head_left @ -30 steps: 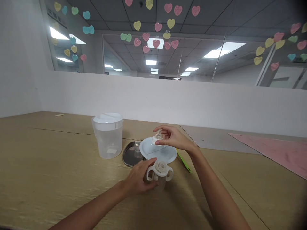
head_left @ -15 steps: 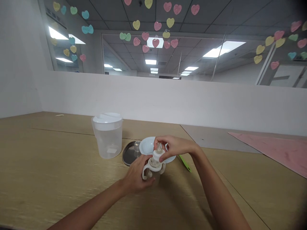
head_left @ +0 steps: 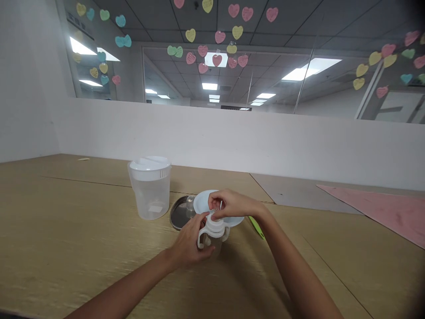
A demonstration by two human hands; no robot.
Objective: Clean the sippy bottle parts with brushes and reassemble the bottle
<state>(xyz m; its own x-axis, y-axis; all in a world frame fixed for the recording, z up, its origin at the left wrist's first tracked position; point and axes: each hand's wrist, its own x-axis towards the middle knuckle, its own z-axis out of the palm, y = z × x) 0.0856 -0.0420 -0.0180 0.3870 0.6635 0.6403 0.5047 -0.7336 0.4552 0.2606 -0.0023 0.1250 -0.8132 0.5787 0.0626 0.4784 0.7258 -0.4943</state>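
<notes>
A wooden table [head_left: 66, 230] meets a white partition [head_left: 232, 141] at 12 o'clock, glass [head_left: 299, 66] above bearing paper hearts [head_left: 216, 59], ceiling lights [head_left: 310, 68] at 1 o'clock.

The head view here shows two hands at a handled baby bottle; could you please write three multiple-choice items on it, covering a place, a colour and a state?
1. Where does the lidded clear jug stand?
A. Left of the metal dish
B. On the pink mat
C. In the white bowl

2. What colour is the flat utensil by the right wrist?
A. Red
B. Green
C. Black

3. How is the baby bottle held?
A. Lying untouched
B. Left hand at its body, right hand at its top
C. Upside down

Answers: 1 A, dish sits beside it; 2 B, bright green; 3 B, both hands grip it upright.
</notes>
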